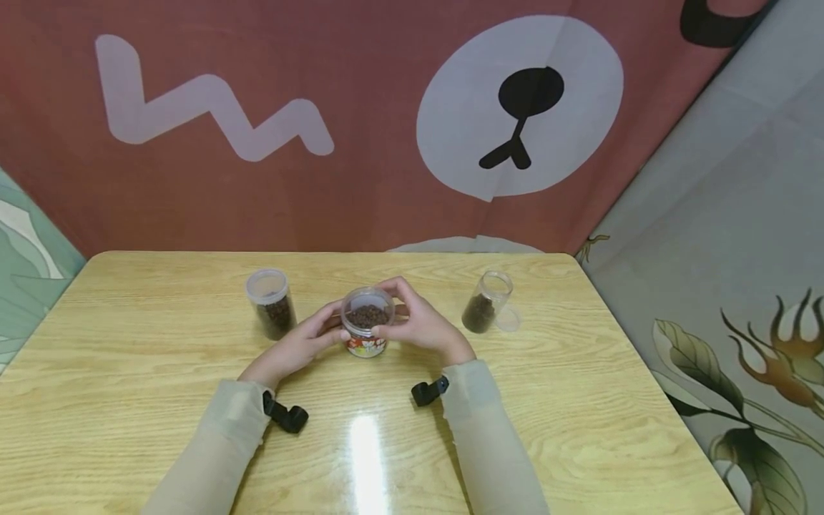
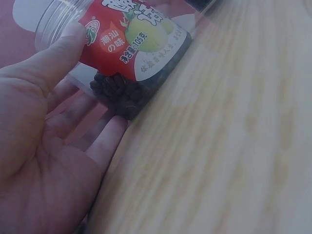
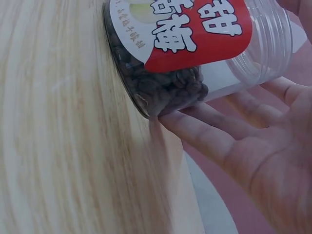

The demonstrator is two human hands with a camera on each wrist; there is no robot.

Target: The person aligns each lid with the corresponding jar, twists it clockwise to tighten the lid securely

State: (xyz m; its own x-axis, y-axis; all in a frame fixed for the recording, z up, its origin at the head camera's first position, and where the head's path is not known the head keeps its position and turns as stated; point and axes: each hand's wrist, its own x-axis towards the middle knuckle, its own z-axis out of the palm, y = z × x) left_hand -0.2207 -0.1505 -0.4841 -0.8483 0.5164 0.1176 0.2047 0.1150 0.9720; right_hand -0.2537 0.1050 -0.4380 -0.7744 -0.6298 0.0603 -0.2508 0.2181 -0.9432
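Two thumbs in front, fingers behind: left hand [image 1: 299, 348] and right hand [image 1: 421, 324] pinch the jar [image 1: 367, 343] on the table [image 1: 161, 336], some fingertips hidden, the label [image 2: 114, 44] cropped in both wrist views!

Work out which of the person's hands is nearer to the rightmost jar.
Right. The right hand holds the right side of the red-labelled jar, left of and apart from the rightmost jar. The left hand holds the opposite side, farther away.
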